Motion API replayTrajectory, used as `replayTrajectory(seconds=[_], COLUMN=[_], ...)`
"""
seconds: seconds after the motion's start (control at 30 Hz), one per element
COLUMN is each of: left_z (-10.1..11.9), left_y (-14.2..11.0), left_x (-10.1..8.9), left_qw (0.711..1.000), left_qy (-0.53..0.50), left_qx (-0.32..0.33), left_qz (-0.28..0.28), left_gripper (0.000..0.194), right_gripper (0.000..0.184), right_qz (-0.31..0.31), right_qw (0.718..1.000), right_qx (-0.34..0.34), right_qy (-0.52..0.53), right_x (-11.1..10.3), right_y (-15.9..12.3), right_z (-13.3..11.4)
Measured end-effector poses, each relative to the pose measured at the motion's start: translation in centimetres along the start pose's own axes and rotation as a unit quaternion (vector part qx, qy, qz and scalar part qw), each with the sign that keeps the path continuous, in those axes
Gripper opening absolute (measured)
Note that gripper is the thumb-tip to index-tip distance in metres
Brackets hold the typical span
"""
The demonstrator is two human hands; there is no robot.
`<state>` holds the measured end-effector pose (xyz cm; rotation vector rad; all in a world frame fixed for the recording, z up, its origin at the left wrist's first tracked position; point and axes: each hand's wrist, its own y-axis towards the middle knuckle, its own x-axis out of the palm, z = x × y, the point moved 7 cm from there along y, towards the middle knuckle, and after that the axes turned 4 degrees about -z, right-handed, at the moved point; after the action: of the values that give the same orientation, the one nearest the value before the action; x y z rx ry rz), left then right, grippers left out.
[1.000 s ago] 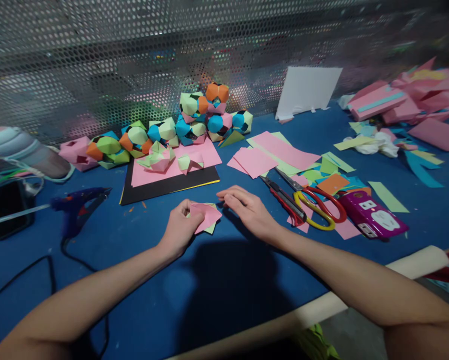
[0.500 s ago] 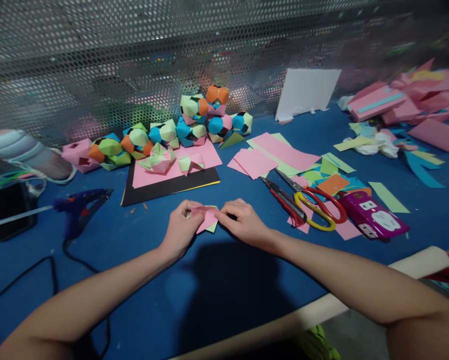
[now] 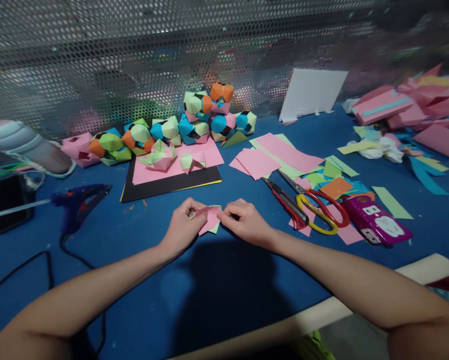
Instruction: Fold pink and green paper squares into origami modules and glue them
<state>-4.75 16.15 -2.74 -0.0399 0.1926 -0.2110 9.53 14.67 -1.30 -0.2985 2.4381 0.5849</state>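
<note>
A small folded piece of pink and light green paper (image 3: pixel 209 220) is pinched between both hands just above the blue table (image 3: pixel 224 295). My left hand (image 3: pixel 181 226) is closed on its left side with the fingers curled over the top. My right hand (image 3: pixel 246 222) is closed on its right edge with thumb and fingertips together. Behind them lies a black card with a pink sheet (image 3: pixel 171 172) carrying several folded paper units.
A row of coloured paper balls (image 3: pixel 194 122) lines the perforated metal wall. Red and yellow scissors (image 3: pixel 314 207), a purple power strip (image 3: pixel 378 225) and loose paper sheets (image 3: pixel 280 155) lie to the right. A blue glue gun (image 3: pixel 79 200) and a phone (image 3: pixel 8 202) sit at left.
My right hand moved left from lying flat on the table and closed on the paper's right edge. Both hands now pinch the piece together.
</note>
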Motion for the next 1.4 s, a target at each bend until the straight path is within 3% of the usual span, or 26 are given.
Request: replayTrajectory(seconds=[0.2, 0.47, 0.67, 0.87, 1.17, 1.4], left_z=[-0.1, -1.4, -1.9, -1.9, -1.0, -0.1], left_y=[0.1, 0.4, 0.6, 0.7, 0.0, -0.4], left_x=[0.2, -0.5, -0.8, -0.8, -0.8, 0.3], left_qw=[1.0, 0.992, 0.99, 0.991, 0.988, 0.999], left_qy=[-0.009, -0.117, -0.123, -0.118, -0.134, -0.025], left_qx=[-0.009, -0.034, -0.004, 0.039, 0.038, 0.04], left_qz=[-0.015, 0.037, 0.066, 0.057, 0.063, -0.003], left_gripper=[0.014, 0.02, 0.017, 0.013, 0.013, 0.01], right_gripper=[0.035, 0.044, 0.028, 0.022, 0.017, 0.019], right_qz=[-0.036, -0.062, -0.053, -0.018, 0.05, 0.054], right_qw=[0.998, 0.976, 0.986, 0.995, 0.993, 0.992], right_qx=[0.046, 0.126, 0.094, 0.049, 0.067, 0.041], right_qy=[0.03, 0.165, 0.129, 0.089, 0.082, 0.11], right_x=[0.0, -0.5, 0.0, 0.3, 0.4, 0.0], right_y=[0.2, -0.4, -0.4, -0.1, 0.3, 0.1], right_z=[0.7, 1.4, 0.7, -0.1, -0.3, -0.4])
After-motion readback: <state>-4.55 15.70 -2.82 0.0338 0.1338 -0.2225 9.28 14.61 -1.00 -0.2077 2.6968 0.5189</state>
